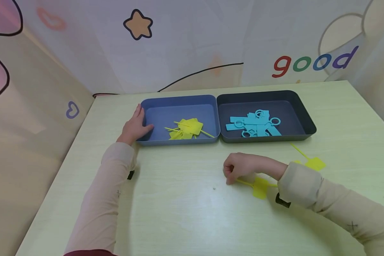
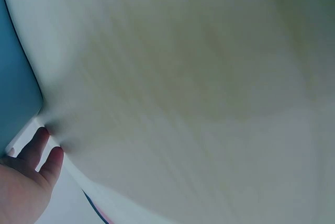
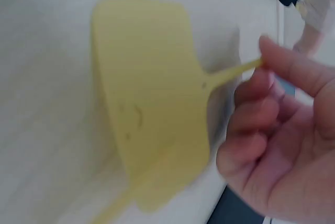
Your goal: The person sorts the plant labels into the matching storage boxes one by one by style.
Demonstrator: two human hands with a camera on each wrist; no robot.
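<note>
My right hand (image 1: 243, 166) pinches the thin stem of a yellow cable-tie tag (image 1: 260, 188) between thumb and forefinger, just over the table. Close up in the right wrist view, the tag's flat plate (image 3: 152, 93) is tilted, with faint dark marks on it. My left hand (image 1: 132, 126) grips the left wall of a blue tray (image 1: 179, 100), thumb inside the rim and fingers outside. Several yellow tags (image 1: 192, 126) lie heaped in that tray. Only some fingers (image 2: 51, 166) of the left hand show in the left wrist view, beside the tray's corner.
A dark grey tray (image 1: 284, 97) adjoins the blue one on the right and holds several light-blue tags with rings (image 1: 256, 122). Another yellow tag (image 1: 315, 163) lies on the table beyond my right forearm, partly hidden by the sleeve. A printed curtain (image 1: 195, 46) hangs behind the table.
</note>
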